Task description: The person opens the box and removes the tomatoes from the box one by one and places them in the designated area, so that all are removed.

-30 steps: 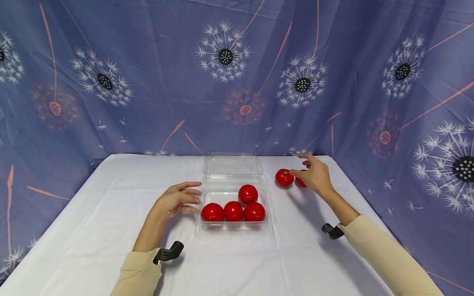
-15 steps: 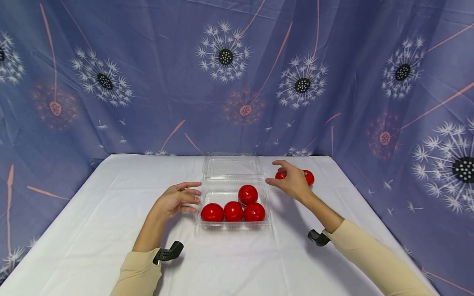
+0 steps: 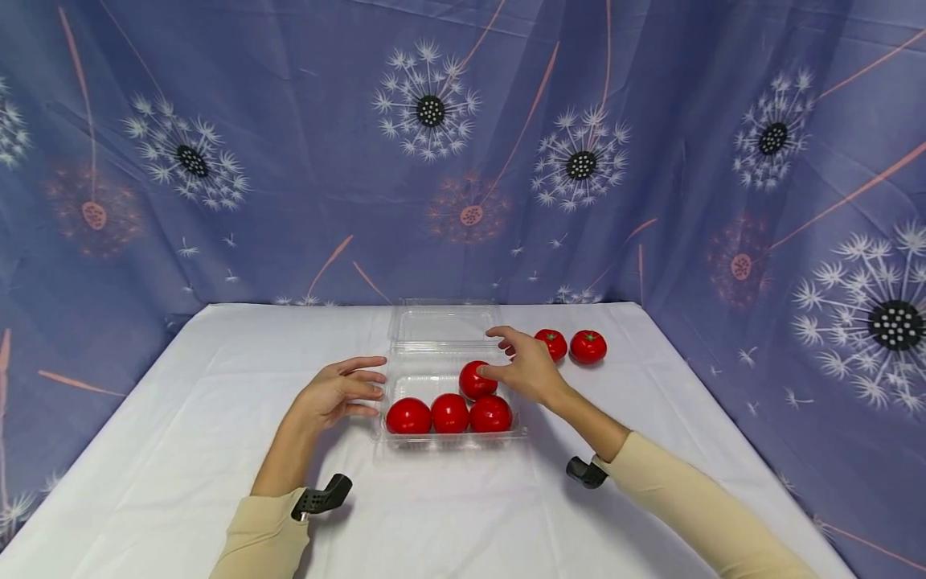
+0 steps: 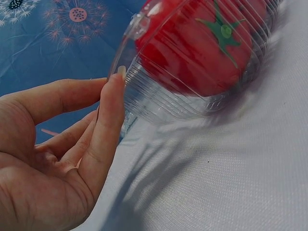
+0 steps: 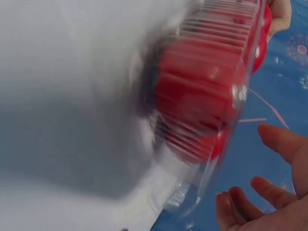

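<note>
My left hand point(image 3: 333, 392) has its spread, slightly bent fingers at the left edge of a clear hinged plastic clamshell box point(image 3: 419, 379); in the left wrist view, fingertips point(image 4: 118, 79) touch its rim. Several glossy red tomatoes point(image 3: 450, 413) sit inside, mostly along the front wall. One more tomato point(image 3: 475, 378) lies behind them at the right. Over the box's right side reaches my right hand point(image 3: 531, 368), its thumb overlapping that tomato in the head view. In the right wrist view the fingers point(image 5: 284, 144) are spread apart with nothing between them.
The transparent lid point(image 3: 444, 325) is folded back behind the box. Two tomatoes with green stems, a left one point(image 3: 553, 344) partly behind my right hand and a right one point(image 3: 588, 346), rest on the white-covered table point(image 3: 181, 434). A blue dandelion-print curtain point(image 3: 311, 161) hangs behind.
My right hand has moved left from the two loose tomatoes to above the box's right side, uncovering the right one. My left hand keeps its place. The head view has shifted slightly.
</note>
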`<state>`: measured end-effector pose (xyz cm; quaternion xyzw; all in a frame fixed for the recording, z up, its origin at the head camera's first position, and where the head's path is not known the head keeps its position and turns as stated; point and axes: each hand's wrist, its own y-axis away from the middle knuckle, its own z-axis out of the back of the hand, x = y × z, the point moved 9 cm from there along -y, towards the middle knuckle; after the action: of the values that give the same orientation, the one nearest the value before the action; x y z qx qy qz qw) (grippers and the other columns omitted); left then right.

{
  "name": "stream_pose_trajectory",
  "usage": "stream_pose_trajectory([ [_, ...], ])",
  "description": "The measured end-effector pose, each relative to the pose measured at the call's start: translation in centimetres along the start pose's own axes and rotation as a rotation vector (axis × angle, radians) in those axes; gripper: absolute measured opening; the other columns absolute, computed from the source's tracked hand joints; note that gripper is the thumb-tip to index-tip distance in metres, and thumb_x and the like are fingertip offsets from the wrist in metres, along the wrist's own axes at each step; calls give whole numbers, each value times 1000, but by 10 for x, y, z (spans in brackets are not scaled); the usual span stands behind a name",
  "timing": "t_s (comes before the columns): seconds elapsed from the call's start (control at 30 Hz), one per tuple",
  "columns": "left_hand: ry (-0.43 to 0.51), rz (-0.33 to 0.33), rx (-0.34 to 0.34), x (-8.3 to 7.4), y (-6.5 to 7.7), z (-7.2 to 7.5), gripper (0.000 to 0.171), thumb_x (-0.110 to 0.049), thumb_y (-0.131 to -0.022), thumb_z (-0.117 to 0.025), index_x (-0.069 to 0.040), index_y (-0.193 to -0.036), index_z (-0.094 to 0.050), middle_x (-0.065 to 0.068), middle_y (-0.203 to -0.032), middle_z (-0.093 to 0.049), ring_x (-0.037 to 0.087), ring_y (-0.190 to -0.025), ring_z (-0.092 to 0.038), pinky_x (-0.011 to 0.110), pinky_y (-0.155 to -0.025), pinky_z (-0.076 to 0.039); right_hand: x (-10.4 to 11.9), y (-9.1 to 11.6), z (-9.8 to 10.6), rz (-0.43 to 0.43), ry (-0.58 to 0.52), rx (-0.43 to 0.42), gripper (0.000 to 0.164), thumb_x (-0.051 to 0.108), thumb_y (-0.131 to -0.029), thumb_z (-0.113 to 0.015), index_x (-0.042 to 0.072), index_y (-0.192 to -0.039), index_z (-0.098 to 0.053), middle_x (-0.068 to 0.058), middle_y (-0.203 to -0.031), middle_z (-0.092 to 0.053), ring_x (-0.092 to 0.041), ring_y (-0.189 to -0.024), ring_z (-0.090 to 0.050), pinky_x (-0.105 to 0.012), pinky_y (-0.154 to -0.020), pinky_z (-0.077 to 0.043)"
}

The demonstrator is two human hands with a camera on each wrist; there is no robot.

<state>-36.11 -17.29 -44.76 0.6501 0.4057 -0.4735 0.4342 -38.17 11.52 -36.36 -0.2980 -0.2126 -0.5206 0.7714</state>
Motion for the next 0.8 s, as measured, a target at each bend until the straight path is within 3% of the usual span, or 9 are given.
stream_pose_trajectory([
  [0.4,9,3,1,1,0,1,69,4,-89,-65,5,-152,-37,11,-119,-65,18,-87,-72,35,-70,-64,-5,1,-25,-39,60,54,55,27,-80,-85,13,-130,-66,-15,-112,-71,-31,-101,-64,-39,-81,-57],
  [0.6,21,3,9,1,-1,1,70,5,-88,-66,3,-152,-38,10,-117,-67,18,-85,-72,35,-70,-64,-8,1,-32,-26,90,102,60,33,-81,-85,13,-133,-64,-14,-122,-70,-32,-111,-64,-45,-92,-56],
  [0.8,22,-1,20,2,-3,-1,69,4,-89,-66,3,-153,-39,8,-116,-67,17,-85,-72,35,-70,-64,-5,2,-36,-4,126,137,64,35,-81,-85,12,-136,-62,-15,-119,-68,-35,-114,-61,-48,-92,-55],
])
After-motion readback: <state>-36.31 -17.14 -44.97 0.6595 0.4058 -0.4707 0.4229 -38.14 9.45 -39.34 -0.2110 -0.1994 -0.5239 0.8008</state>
